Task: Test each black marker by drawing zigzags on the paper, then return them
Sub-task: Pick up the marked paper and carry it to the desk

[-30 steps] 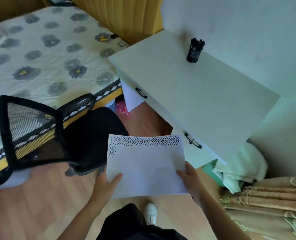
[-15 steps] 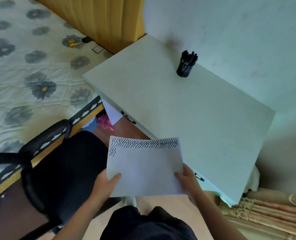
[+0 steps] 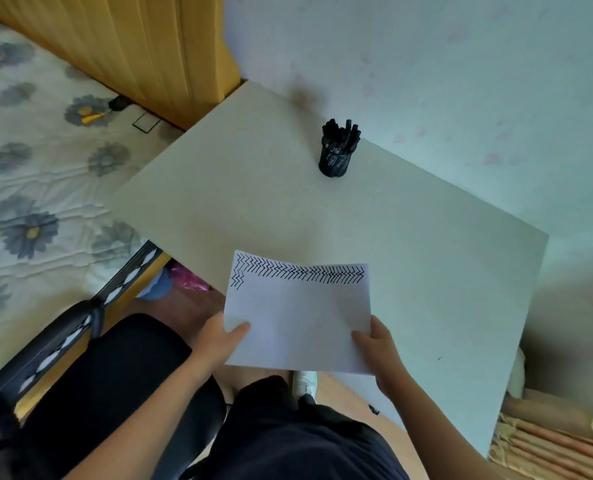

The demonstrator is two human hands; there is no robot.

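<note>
A white sheet of paper (image 3: 298, 317) with black zigzag rows along its top edge hangs over the near edge of the white desk (image 3: 253, 209). My left hand (image 3: 219, 341) grips its lower left corner, thumb on top. My right hand (image 3: 374, 348) grips its lower right corner. A black cup full of black markers (image 3: 338, 148) stands upright near the desk's far edge by the wall, well beyond the paper and apart from both hands.
A black office chair (image 3: 115, 375) sits at the lower left, next to a bed with a flowered cover (image 3: 28, 168). Yellow curtains (image 3: 132, 46) hang at the top left. Folded fabric (image 3: 548, 445) lies right of the desk.
The view has moved closer to the desk, and the paper in both hands now reaches over the desk's near edge. The grip on the sheet is the same.
</note>
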